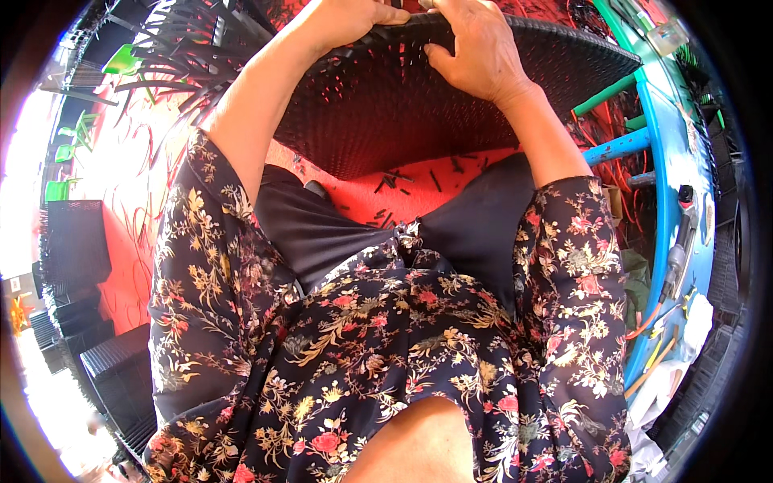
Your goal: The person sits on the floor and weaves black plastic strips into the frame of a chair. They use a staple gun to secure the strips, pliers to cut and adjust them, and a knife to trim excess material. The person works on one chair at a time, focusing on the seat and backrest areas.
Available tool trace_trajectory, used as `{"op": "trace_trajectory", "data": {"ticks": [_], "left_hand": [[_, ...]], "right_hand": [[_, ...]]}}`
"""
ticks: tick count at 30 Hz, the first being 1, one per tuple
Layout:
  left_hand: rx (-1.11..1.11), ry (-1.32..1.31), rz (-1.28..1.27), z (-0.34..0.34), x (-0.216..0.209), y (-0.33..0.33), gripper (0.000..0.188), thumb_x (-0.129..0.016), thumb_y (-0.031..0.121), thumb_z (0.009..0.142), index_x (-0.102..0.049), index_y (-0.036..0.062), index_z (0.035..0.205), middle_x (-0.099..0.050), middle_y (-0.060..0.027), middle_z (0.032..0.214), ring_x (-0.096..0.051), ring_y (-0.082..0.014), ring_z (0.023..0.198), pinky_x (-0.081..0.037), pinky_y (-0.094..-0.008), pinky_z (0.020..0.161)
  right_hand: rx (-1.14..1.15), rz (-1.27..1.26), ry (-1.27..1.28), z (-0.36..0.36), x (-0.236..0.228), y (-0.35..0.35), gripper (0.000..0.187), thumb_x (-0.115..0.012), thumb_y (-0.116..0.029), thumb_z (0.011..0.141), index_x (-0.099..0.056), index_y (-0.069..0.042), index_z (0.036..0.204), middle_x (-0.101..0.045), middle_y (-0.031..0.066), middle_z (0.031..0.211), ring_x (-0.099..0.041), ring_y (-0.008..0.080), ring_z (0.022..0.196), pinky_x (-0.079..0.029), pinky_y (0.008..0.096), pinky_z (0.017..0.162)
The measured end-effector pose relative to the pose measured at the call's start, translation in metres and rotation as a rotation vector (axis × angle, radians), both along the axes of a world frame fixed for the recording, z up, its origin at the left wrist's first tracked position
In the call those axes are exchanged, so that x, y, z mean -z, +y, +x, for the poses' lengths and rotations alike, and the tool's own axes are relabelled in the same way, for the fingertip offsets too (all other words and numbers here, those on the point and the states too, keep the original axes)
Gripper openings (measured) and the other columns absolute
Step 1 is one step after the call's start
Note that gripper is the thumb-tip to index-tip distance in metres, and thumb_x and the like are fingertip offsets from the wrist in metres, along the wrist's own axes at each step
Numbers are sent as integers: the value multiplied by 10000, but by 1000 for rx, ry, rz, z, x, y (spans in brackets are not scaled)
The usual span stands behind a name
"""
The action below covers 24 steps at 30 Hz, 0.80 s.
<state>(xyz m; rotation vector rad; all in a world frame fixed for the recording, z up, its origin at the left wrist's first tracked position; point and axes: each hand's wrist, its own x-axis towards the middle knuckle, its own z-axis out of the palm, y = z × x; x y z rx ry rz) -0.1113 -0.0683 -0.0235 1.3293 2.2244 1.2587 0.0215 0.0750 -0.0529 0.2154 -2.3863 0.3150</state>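
A black woven rattan basket (378,113) tilts toward me above my lap, its inside facing me. My left hand (354,16) grips its top rim at the upper middle. Close beside it, my right hand (479,52) clasps the same rim, fingers curled over the edge and thumb pressed on the inner weave. Both forearms rise from floral sleeves. Loose black strands (173,56) stick out from the weave at the upper left.
Short black strip offcuts (403,189) lie on the red floor (121,241) between my knees. A blue metal frame (672,161) with tools runs down the right. Finished black woven boxes (76,241) are stacked at the left, near green pieces (121,60).
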Motion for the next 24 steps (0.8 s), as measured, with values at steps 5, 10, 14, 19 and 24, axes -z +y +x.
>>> {"op": "trace_trajectory", "data": {"ticks": [5, 10, 14, 19, 24], "left_hand": [[-104, 168, -99, 0, -6, 2, 135, -701, 129, 744, -632, 12, 743, -617, -70, 641, -587, -155, 609, -467, -319, 587], [-77, 346, -66, -1, -5, -2, 264, -682, 276, 747, -635, 21, 794, -563, -44, 643, -519, -126, 631, -409, -301, 594], [-74, 267, -71, -29, -4, -15, 154, -644, 139, 781, -578, 6, 740, -491, 15, 640, -417, -66, 618, -344, -251, 574], [-44, 148, -49, -53, 16, -39, 72, -600, 85, 805, -561, 43, 761, -453, 58, 650, -377, -44, 614, -298, -222, 564], [-30, -92, 76, -62, 26, -68, 99, -608, 99, 786, -545, 56, 724, -425, 55, 636, -362, -46, 609, -283, -218, 567]], "right_hand": [[-72, -151, 195, 6, 0, 6, 456, -639, -90, 670, -510, -35, 1103, -578, 157, 1036, -547, 323, 997, -408, 413, 879], [39, -239, 360, 62, 41, 17, 382, -631, -55, 642, -572, -30, 1019, -588, 146, 984, -562, 328, 951, -448, 425, 849], [328, -349, 203, 160, 72, 58, 396, -627, -50, 687, -554, -24, 1075, -584, 178, 1017, -557, 351, 980, -455, 425, 852], [958, -282, 219, 296, 60, 155, 296, -657, -105, 744, -558, -31, 1013, -627, 135, 890, -620, 303, 804, -501, 407, 699], [1680, -247, -309, 346, 9, 240, 571, -718, -404, 713, -559, -31, 1114, -632, 193, 1055, -616, 333, 958, -471, 408, 833]]}}
